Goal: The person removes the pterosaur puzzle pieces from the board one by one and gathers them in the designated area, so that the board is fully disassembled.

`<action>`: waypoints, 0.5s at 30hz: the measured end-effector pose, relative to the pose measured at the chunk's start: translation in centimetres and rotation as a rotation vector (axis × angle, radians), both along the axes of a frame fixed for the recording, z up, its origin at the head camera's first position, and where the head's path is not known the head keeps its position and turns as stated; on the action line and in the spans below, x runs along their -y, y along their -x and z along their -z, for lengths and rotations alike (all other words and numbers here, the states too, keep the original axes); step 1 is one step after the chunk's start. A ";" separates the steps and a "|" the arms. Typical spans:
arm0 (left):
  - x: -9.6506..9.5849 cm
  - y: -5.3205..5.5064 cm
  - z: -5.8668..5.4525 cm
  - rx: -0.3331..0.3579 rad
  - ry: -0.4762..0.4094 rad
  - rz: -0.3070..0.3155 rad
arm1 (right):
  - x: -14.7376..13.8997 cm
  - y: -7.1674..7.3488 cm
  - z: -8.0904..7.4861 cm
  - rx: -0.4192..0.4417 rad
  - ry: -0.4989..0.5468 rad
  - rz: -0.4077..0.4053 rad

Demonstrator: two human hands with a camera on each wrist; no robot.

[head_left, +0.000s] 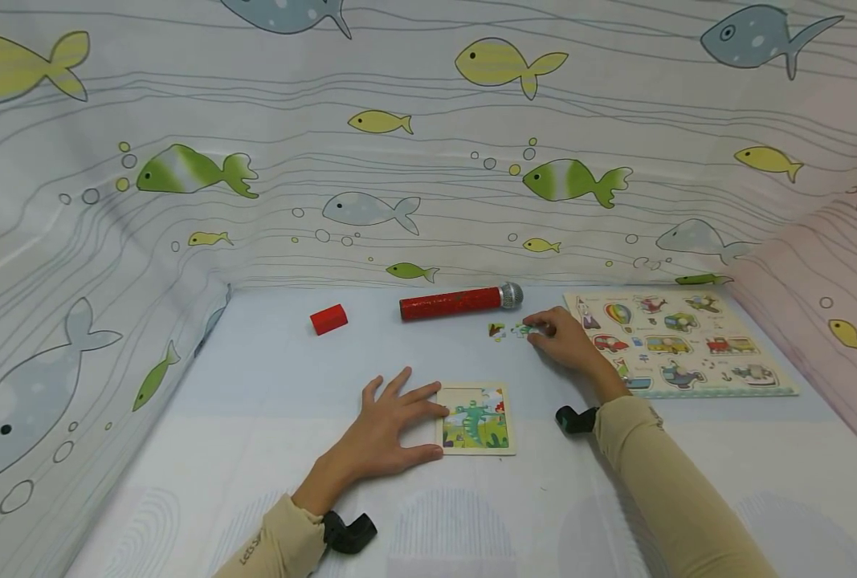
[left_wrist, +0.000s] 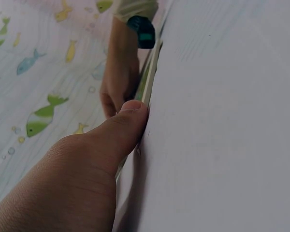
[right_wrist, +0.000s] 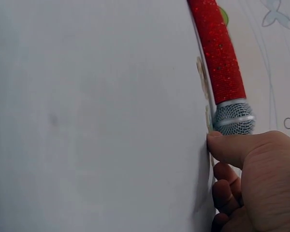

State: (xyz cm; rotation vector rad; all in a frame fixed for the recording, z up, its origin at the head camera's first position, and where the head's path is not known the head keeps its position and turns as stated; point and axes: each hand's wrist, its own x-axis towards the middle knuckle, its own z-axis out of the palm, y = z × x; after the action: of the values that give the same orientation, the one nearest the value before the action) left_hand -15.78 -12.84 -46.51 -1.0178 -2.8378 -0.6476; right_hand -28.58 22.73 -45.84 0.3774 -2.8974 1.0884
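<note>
A small wooden jigsaw puzzle [head_left: 475, 425] with a green dinosaur picture lies flat; bare wood shows at its upper left. My left hand [head_left: 388, 429] rests spread at its left side, fingertips and thumb along the frame. In the left wrist view, the thumb [left_wrist: 121, 128] lies against the frame's pale edge [left_wrist: 152, 72]. Farther off, my right hand [head_left: 565, 341] pinches a small puzzle piece [head_left: 520, 330] between thumb and curled fingers. Another loose piece [head_left: 496, 330] lies just left of it. The right wrist view shows the thumb [right_wrist: 232, 147] at a piece's edge, beside the microphone head.
A red glittery microphone [head_left: 451, 304] with a silver head lies behind the loose pieces. To its left is a red block [head_left: 328, 319]. A large picture board [head_left: 695, 380] with vehicles lies right of my right hand. Fish-patterned cloth walls [head_left: 428, 160] border the table's back and sides.
</note>
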 end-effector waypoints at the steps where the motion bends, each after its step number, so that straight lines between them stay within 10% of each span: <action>1: 0.0 0.0 0.0 -0.002 -0.001 0.002 | 0.0 0.0 0.0 -0.001 0.002 0.000; 15: 0.1 -0.1 -0.1 -0.015 -0.010 0.012 | -0.2 0.3 0.5 -0.016 0.020 -0.004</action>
State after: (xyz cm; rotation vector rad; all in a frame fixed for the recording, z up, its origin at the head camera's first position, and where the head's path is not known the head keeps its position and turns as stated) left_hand -15.72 -12.91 -46.41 -1.0350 -2.8152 -0.6518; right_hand -28.90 22.97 -46.34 0.3898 -2.8709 1.1084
